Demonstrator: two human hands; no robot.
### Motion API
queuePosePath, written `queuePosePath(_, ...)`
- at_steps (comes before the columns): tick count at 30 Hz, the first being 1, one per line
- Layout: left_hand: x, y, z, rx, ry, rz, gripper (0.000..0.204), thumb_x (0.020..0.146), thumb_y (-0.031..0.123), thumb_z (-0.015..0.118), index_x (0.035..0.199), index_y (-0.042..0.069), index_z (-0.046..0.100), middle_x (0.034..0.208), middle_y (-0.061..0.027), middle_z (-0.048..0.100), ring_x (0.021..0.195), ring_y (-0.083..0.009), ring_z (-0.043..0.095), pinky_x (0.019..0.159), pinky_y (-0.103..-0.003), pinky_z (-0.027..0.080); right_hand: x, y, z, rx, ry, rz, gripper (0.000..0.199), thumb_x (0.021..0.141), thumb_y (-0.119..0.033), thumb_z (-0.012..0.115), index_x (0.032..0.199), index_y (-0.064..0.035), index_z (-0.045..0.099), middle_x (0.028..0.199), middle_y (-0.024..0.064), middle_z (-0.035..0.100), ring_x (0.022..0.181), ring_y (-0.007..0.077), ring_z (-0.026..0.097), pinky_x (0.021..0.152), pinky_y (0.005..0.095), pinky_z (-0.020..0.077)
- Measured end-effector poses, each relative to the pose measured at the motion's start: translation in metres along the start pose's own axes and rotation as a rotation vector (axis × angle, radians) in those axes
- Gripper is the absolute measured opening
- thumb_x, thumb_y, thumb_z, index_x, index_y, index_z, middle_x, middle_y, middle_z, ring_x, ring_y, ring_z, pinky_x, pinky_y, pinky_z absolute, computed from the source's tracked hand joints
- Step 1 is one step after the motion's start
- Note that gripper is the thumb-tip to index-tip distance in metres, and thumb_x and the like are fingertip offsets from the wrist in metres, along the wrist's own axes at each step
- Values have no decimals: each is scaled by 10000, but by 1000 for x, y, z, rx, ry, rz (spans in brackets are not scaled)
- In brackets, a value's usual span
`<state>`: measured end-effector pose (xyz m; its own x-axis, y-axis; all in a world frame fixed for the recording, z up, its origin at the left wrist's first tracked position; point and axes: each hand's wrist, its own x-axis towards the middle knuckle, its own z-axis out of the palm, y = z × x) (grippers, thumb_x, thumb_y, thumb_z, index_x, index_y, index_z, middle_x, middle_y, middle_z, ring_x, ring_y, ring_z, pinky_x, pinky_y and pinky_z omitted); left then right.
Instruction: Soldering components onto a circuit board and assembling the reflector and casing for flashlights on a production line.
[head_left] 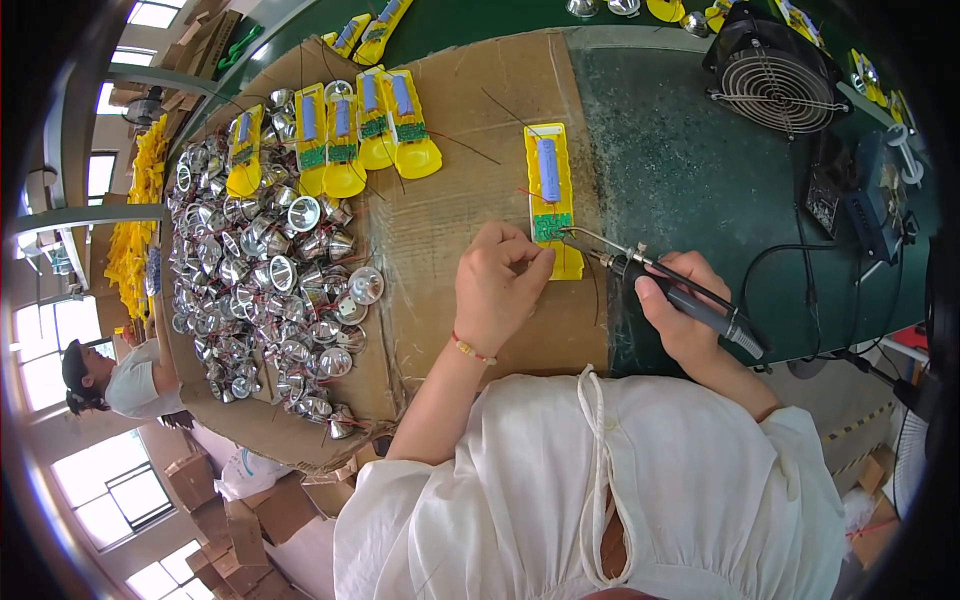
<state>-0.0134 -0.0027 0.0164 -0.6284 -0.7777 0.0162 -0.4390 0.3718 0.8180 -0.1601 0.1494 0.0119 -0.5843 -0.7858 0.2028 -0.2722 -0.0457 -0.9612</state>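
A yellow flashlight housing (566, 262) lies on the cardboard with a blue cylindrical battery (548, 172) and a small green circuit board (548, 227) in it. My right hand (683, 300) is wrapped round a soldering iron (690, 308) with a thin metal feed tube (605, 240) along it. Its tip end reaches the right edge of the circuit board; exact contact is too small to tell. Beside the board's lower left, my left hand (497, 280) is closed in a pinch over the housing's edge. Whatever is between those fingertips is hidden.
A cardboard box (390, 385) heaped with silver reflector cups (283, 273) stands at left. Several yellow housings (416, 158) rest along its far side. A black fan (772, 85) and a blue-grey soldering station (875, 195) with cables occupy the right. Another person (135, 380) is far left.
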Motion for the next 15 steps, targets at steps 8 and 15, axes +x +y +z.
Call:
queuePosePath(8, 3, -3, -1, -9, -6, -14, 108, 725, 108, 669, 711, 0, 669, 776, -81, 554, 541, -173, 553, 512, -280, 451, -6, 11, 0, 134, 189, 28, 149, 782, -70, 675, 848, -7, 558, 706, 39, 592, 585, 61, 519, 533, 204, 423)
queuePosePath(15, 3, -8, 2, -3, 16, -2, 116, 710, 121, 677, 694, 7, 665, 769, -79, 562, 547, -185, 557, 525, -289, 453, -7, 12, -1, 238, 205, 81, 145, 790, -42, 653, 859, 5, 534, 705, 60, 595, 597, 82, 554, 527, 205, 435)
